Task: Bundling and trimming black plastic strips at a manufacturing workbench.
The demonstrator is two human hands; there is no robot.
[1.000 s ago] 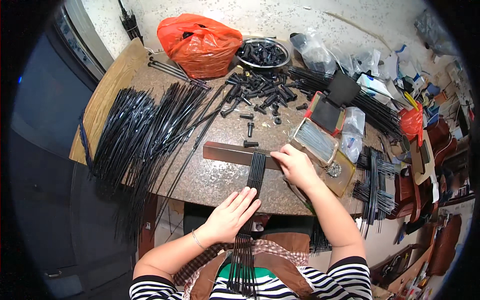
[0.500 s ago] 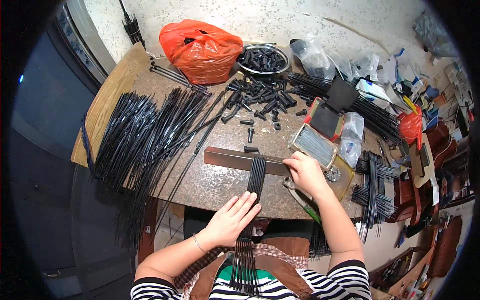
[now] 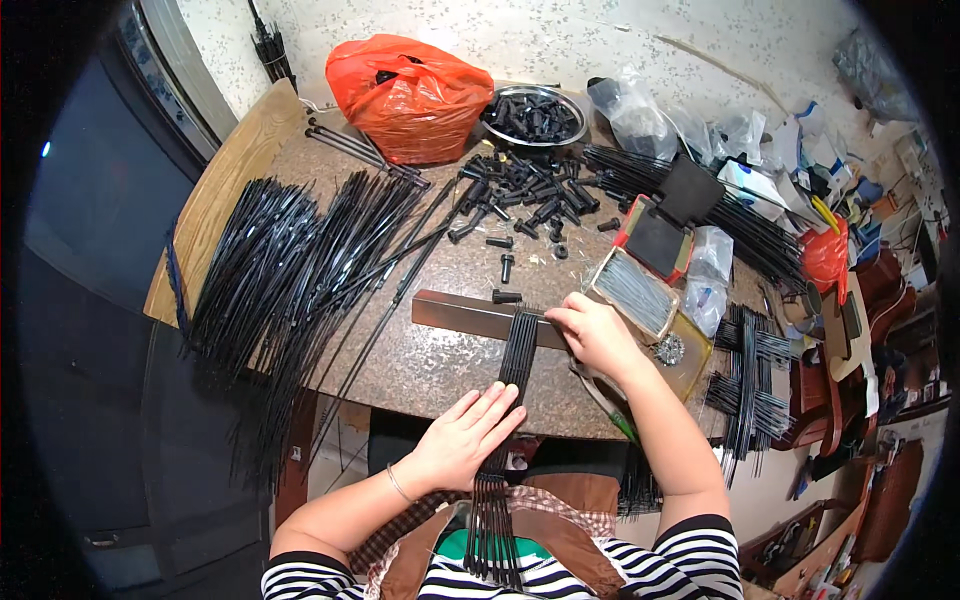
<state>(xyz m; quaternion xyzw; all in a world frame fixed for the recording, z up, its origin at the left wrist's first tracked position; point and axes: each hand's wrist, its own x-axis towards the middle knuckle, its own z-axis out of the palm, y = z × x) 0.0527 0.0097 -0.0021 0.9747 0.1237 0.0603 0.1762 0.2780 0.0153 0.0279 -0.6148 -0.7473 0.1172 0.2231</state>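
Observation:
A row of thin black rods (image 3: 519,350) lies side by side, its far tips resting on a dark rectangular metal bar (image 3: 460,312); the near ends hang over the table edge toward my body. My left hand (image 3: 468,430) lies flat across the rods, fingers stretched out and pressing them down. Close to the rod tips, my right hand (image 3: 600,340) is closed in a pinch over the bar; whatever is between thumb and forefinger is too small to make out. Beneath my right forearm sit green-handled pliers (image 3: 610,405). An open box of thin pale wires (image 3: 636,290) stands beyond my right hand.
Black plastic plugs (image 3: 520,190) are heaped mid-table, with more in a metal bowl (image 3: 535,118). Bundled black rods (image 3: 300,260) cover the left side. A red plastic bag (image 3: 410,100) stands at the back. Crossed rod bundles (image 3: 745,380) lie at right, near a red-edged case (image 3: 655,240).
My right hand has moved left along the metal bar, up to the rod tips. My left hand stays flat on the rods.

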